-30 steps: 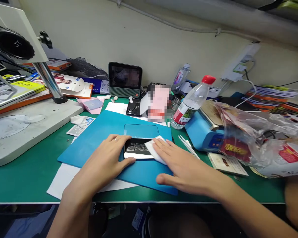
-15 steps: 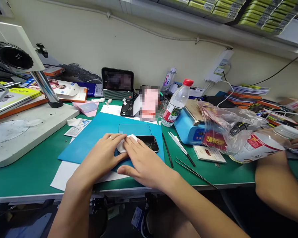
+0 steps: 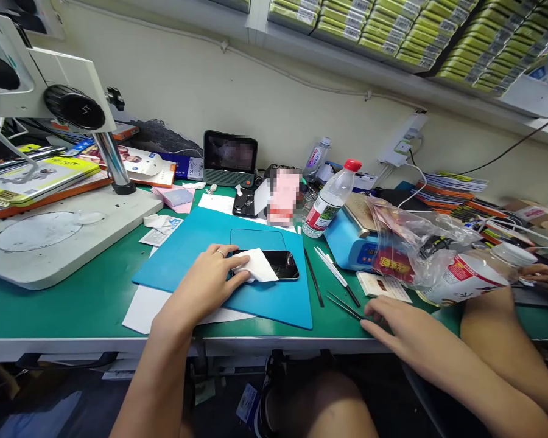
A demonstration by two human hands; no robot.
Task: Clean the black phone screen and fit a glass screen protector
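White tissue (image 3: 261, 266), pinched by my left hand (image 3: 212, 271), already half covers the phone (image 3: 287, 265) near the right edge of the blue mat (image 3: 182, 255); the tweezers (image 3: 344, 306), seemingly not yet lifted, touch my right hand (image 3: 395, 319), its grip unclear, by the front edge of the desk (image 3: 77, 310).

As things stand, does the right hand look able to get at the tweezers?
Very likely yes: the right hand is at one end of the tweezers, and nothing else seems to lie over them. Whether it touches them is unclear.
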